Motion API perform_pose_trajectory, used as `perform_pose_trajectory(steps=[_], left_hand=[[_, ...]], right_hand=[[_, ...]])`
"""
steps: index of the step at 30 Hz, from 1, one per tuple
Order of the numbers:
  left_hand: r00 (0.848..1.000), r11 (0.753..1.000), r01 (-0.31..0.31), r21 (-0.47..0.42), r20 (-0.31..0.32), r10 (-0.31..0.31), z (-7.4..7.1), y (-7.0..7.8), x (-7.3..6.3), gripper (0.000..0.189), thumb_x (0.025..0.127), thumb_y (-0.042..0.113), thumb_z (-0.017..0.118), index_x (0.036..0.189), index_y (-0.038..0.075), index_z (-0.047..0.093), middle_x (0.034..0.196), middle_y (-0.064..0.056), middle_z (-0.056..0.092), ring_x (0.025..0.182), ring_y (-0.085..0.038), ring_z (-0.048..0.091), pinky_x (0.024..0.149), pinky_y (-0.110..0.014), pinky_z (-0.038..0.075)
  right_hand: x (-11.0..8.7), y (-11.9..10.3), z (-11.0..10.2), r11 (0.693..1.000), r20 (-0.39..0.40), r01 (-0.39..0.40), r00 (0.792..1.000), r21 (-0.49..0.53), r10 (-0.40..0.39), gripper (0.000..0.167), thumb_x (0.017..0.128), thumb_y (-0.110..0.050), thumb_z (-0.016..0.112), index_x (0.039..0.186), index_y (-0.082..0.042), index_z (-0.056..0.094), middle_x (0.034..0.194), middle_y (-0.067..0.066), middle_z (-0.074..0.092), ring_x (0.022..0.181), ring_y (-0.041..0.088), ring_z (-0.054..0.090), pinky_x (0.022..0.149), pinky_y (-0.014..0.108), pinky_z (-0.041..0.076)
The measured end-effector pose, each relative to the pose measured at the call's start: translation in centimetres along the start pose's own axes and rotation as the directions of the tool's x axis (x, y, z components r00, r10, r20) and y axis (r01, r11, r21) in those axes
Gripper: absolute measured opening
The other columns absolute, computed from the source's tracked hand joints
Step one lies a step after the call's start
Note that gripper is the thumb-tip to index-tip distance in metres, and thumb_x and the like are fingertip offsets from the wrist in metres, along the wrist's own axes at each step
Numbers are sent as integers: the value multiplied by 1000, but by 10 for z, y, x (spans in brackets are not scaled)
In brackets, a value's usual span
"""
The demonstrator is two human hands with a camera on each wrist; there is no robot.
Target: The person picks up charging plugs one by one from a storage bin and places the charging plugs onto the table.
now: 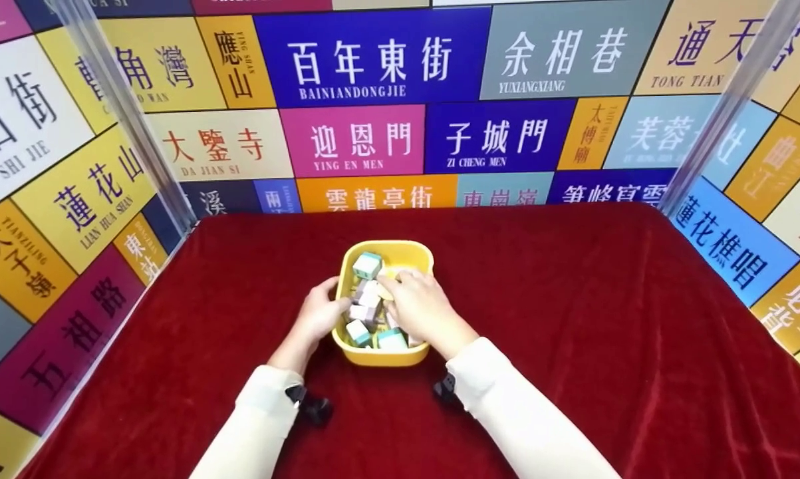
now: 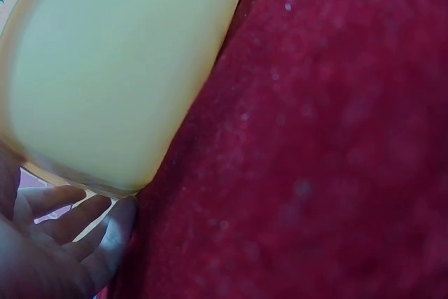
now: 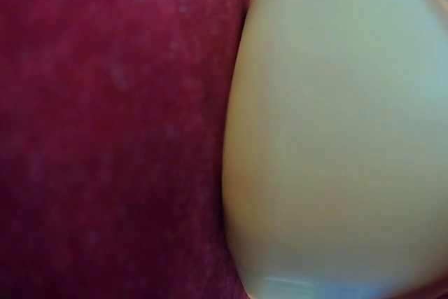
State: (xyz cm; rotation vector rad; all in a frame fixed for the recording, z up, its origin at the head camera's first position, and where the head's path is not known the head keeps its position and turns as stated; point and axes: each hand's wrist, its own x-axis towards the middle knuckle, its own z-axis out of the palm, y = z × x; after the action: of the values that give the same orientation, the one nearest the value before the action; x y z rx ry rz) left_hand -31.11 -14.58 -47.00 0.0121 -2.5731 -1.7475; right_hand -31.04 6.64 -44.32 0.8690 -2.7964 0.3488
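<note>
At the left, a clear post (image 1: 130,113) stands before a wall (image 1: 350,143) of coloured signs. The left hand (image 1: 320,309) grips the left side of a yellow tub (image 1: 383,357): thumb over the rim, fingers along the outer wall. The left sleeve (image 1: 247,422) is white; a black device (image 1: 316,409) sits at the wrist. The tub rests upright on a red cloth (image 1: 539,319). Inside, at left, lie a teal-and-white block (image 1: 368,265) near the far end and a purple-and-white block (image 1: 363,313) near the thumb. The right hand (image 1: 421,304) reaches over the right rim, fingers bent down among the blocks; whether it pinches one cannot be determined. A second clear post (image 1: 725,110) stands at the right.
</note>
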Motion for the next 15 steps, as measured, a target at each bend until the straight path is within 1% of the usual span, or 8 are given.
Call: perform_pose_trajectory(steps=[4,8,10,13,14,15], left_hand=[[1000,1000,0,-10,-3,0,1,-1,-1,56,90,4,63,146,0,62,128,-21,69,107,-28,65,90,-38,58],[1000,1000,4,-26,4,-4,1,0,-1,57,90,4,63,147,0,61,129,-22,69,106,-27,65,89,-36,57],[1000,1000,10,-28,6,-10,1,0,-1,57,91,3,63,148,1,60,129,-22,69,107,-27,65,89,-36,57],[1000,1000,19,-24,6,-19,1,0,-1,58,91,3,63,149,2,60,130,-22,68,107,-28,65,89,-37,57],[1000,1000,20,-22,5,-20,1,0,-1,58,92,4,63,149,2,60,130,-22,68,107,-28,65,89,-37,57],[1000,1000,21,-19,4,-21,1,0,-1,57,92,4,63,149,2,60,130,-22,68,107,-28,65,90,-37,58]], right_hand=[[-2,-2,-3,999,34,17,999,36,-19,50,102,-16,68,150,-6,61,145,18,59,134,39,56,114,56,42],[-2,-3,-6,994,75,27,997,106,-35,51,100,-11,70,150,-5,61,153,16,54,138,37,54,115,61,40],[-3,-4,-8,991,121,4,992,132,-20,51,102,-9,67,152,-8,58,158,16,50,141,38,52,116,61,39],[-5,-5,-13,990,193,-41,981,131,14,62,99,2,66,157,-16,54,164,19,44,140,45,52,115,59,42],[-6,-6,-14,991,206,-49,978,123,23,64,99,4,65,158,-18,53,164,20,43,139,47,52,114,58,43],[-7,-6,-15,990,211,-64,977,124,37,62,100,2,64,158,-18,53,163,20,44,138,47,53,113,57,45]])
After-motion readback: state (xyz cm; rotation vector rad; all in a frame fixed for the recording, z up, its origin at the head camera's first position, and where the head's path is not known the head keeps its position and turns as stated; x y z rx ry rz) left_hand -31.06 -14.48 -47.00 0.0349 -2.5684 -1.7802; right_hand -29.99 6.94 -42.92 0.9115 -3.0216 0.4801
